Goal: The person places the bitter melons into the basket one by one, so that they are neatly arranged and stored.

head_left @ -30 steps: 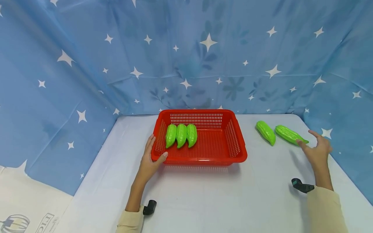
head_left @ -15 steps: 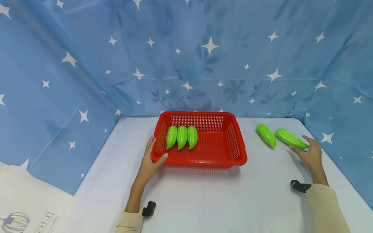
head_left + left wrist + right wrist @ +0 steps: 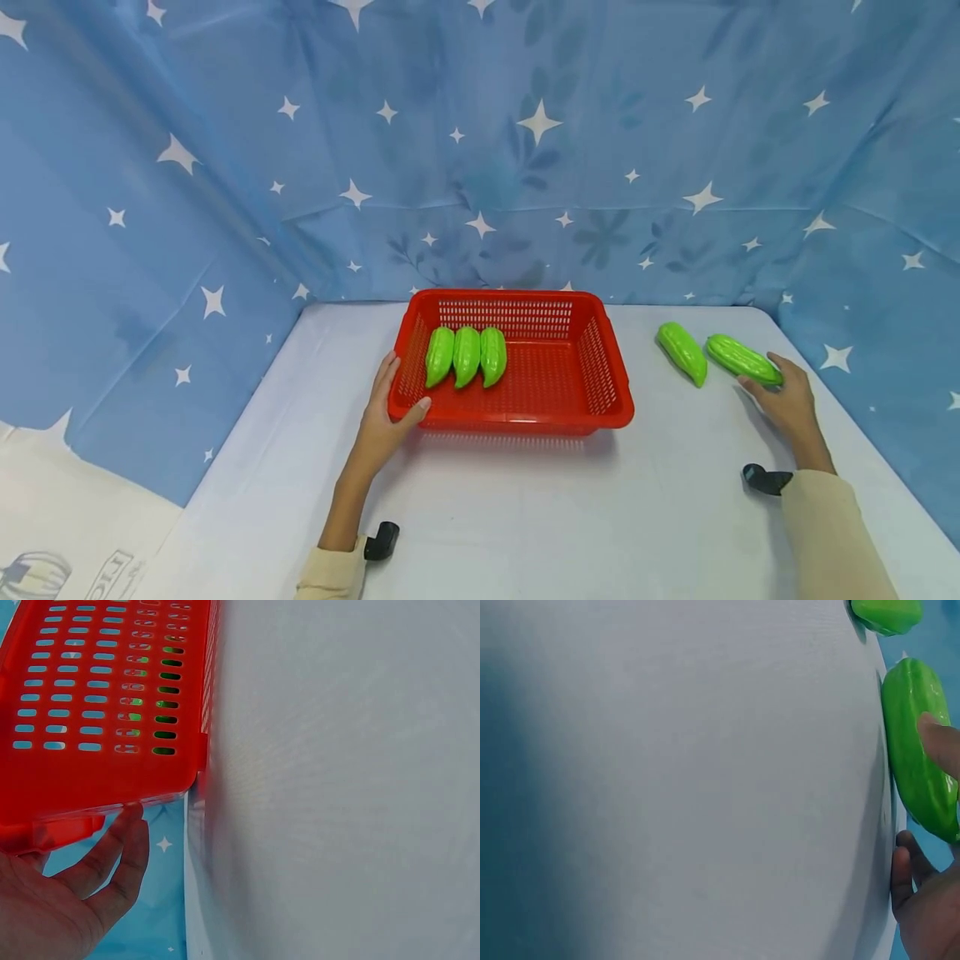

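Note:
My left hand [image 3: 381,417] grips the left near corner of a red plastic basket [image 3: 517,412], thumb over the rim and fingers along the outside. In the left wrist view, its fingers [image 3: 120,859] bend up against the basket's rim. Three bright green bitter melons [image 3: 467,357] lie side by side in the basket's left part. At the right, my right hand [image 3: 787,404] straddles the tail end of another bitter melon [image 3: 738,357], thumb and forefinger apart on either side. The right wrist view has the thumb overlapping this melon; the other fingers are spread below.
A further bitter melon [image 3: 682,354] lies just left of the one at my right hand. The white-covered table [image 3: 570,517] ends at a blue star-patterned curtain [image 3: 540,167] behind. A wrist camera [image 3: 763,479] juts inward from the right sleeve.
My right hand has moved left and slightly down, from beyond the melon's tail to around it. The left hand stays at the basket's corner. The head view has shifted slightly.

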`<action>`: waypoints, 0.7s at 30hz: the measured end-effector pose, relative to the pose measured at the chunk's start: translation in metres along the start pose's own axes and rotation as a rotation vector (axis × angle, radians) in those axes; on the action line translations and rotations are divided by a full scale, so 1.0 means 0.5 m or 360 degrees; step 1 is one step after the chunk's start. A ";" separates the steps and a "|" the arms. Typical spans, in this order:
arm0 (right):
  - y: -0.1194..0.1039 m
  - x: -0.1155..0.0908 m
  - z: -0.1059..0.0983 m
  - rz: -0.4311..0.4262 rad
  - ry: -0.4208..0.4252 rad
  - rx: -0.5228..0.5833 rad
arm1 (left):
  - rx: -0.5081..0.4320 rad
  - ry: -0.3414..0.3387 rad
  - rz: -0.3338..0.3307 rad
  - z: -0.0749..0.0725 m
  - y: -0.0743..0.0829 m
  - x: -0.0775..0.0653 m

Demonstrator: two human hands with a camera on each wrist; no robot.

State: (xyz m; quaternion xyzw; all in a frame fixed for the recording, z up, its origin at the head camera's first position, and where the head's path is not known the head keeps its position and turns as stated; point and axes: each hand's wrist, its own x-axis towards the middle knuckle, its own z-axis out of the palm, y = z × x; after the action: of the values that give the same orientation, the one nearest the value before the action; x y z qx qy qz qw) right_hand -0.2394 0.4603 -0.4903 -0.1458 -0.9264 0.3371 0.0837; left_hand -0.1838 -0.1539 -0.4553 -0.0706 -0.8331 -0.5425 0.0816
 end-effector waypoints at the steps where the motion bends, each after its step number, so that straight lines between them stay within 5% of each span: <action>1: -0.001 0.002 0.000 -0.0004 -0.0012 -0.0008 | -0.0009 0.0001 0.0002 0.000 -0.001 0.000; 6: -0.005 0.006 -0.002 -0.0024 -0.0025 -0.0049 | -0.0040 0.0002 0.0001 -0.001 -0.001 -0.001; 21: -0.008 0.015 0.000 0.0233 -0.0008 0.0036 | 0.0007 0.0016 0.0030 0.000 -0.001 -0.002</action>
State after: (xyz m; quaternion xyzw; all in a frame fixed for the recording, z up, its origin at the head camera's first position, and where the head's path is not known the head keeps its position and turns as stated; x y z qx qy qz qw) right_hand -0.2473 0.4598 -0.4872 -0.2115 -0.9096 0.3530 0.0582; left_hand -0.1829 -0.1541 -0.4561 -0.0757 -0.8331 -0.5403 0.0912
